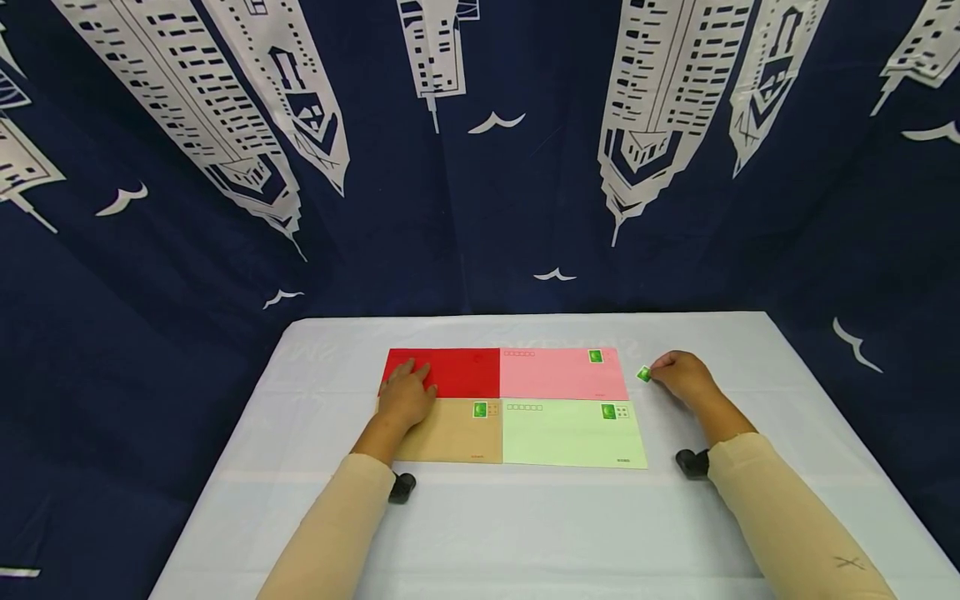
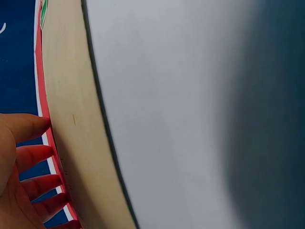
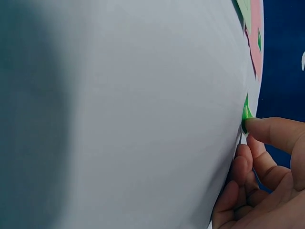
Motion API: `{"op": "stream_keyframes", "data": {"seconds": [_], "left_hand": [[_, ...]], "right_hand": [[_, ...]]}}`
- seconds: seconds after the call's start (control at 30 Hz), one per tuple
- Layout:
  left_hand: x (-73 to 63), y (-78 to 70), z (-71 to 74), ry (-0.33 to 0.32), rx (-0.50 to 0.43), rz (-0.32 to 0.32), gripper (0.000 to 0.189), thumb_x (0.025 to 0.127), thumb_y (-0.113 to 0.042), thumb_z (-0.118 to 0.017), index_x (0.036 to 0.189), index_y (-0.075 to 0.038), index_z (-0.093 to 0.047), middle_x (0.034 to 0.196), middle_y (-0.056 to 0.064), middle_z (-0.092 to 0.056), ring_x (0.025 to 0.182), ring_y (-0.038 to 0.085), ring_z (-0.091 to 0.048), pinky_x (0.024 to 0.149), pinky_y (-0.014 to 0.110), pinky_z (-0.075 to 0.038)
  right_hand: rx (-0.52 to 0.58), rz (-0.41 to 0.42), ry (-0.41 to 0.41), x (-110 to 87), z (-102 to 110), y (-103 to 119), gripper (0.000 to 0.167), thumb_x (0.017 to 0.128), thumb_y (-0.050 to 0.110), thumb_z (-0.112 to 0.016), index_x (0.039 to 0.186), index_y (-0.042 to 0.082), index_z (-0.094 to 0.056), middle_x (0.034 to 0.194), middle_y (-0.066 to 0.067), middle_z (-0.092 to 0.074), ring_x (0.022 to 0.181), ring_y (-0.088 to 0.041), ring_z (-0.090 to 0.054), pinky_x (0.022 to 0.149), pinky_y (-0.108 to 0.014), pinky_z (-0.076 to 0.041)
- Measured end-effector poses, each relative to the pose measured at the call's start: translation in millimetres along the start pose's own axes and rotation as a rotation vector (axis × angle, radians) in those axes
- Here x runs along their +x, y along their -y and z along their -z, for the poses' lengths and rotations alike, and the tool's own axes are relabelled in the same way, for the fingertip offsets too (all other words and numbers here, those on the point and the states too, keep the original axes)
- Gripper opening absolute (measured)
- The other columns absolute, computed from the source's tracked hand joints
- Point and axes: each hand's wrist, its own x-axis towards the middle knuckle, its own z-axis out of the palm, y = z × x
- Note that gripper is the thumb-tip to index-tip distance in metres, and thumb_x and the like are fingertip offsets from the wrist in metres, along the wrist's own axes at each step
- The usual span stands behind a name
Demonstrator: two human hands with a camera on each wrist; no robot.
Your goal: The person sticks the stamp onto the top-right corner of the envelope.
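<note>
In the head view my left hand (image 1: 406,397) rests with spread fingers on the red envelope (image 1: 468,372), its wrist over the tan envelope (image 1: 450,433). The left wrist view shows those fingertips (image 2: 43,150) touching the red paper. Right of the envelopes, my right hand (image 1: 684,377) pinches a small green stamp (image 1: 643,374) just above or at the table. In the right wrist view, thumb and finger grip that stamp (image 3: 246,114) at its edge while the other fingers curl. No stamp shows on the visible part of the red envelope.
A pink envelope (image 1: 558,375) and a pale green envelope (image 1: 573,437) adjoin the red and tan ones in a two-by-two block. The pink, tan and pale green ones each bear a green stamp at upper right. All lie on a white table (image 1: 525,525) before a dark blue curtain (image 1: 487,208).
</note>
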Motion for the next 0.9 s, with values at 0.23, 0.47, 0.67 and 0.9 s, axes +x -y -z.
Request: {"op": "stream_keyframes", "data": {"seconds": [0.23,0.47,0.67,0.9], "left_hand": [[-0.7,-1.5,0.5,-0.004,0.005,0.004,0.058,0.1,-0.031,-0.058,0.153,-0.01,-0.045,0.163,0.02,-0.033,0.153,0.04,-0.028,0.121,0.065,-0.026],[-1.0,-1.6,0.3,-0.019,-0.006,0.012,0.059,0.098,-0.031,-0.061,0.152,-0.01,-0.046,0.162,0.02,-0.034,0.152,0.04,-0.028,0.122,0.065,-0.025],[-0.8,-1.5,0.5,-0.012,-0.009,0.01,0.059,0.099,-0.031,-0.059,0.152,-0.01,-0.046,0.163,0.019,-0.034,0.153,0.04,-0.028,0.122,0.065,-0.024],[-1.1,-1.7,1.0,-0.003,-0.005,0.012,0.059,0.1,-0.031,-0.059,0.153,-0.01,-0.045,0.164,0.019,-0.033,0.153,0.04,-0.026,0.122,0.064,-0.024]], "right_hand": [[0.051,-0.02,0.033,1.8,5.2,-1.4,0.022,0.096,0.018,-0.062,0.105,-0.002,-0.062,0.097,-0.012,-0.06,0.091,-0.026,-0.052,0.074,-0.032,-0.044],[0.087,-0.052,0.054,2.1,8.5,-0.5,0.025,0.096,0.019,-0.06,0.11,-0.002,-0.062,0.1,-0.012,-0.059,0.091,-0.025,-0.05,0.073,-0.031,-0.043],[0.104,-0.056,0.046,1.7,8.4,0.1,0.025,0.097,0.019,-0.06,0.11,-0.001,-0.061,0.098,-0.01,-0.06,0.089,-0.023,-0.051,0.072,-0.029,-0.043],[0.126,-0.022,0.047,3.8,9.6,-4.1,0.025,0.097,0.02,-0.061,0.111,-0.001,-0.062,0.091,-0.003,-0.06,0.085,-0.019,-0.052,0.07,-0.026,-0.044]]}}
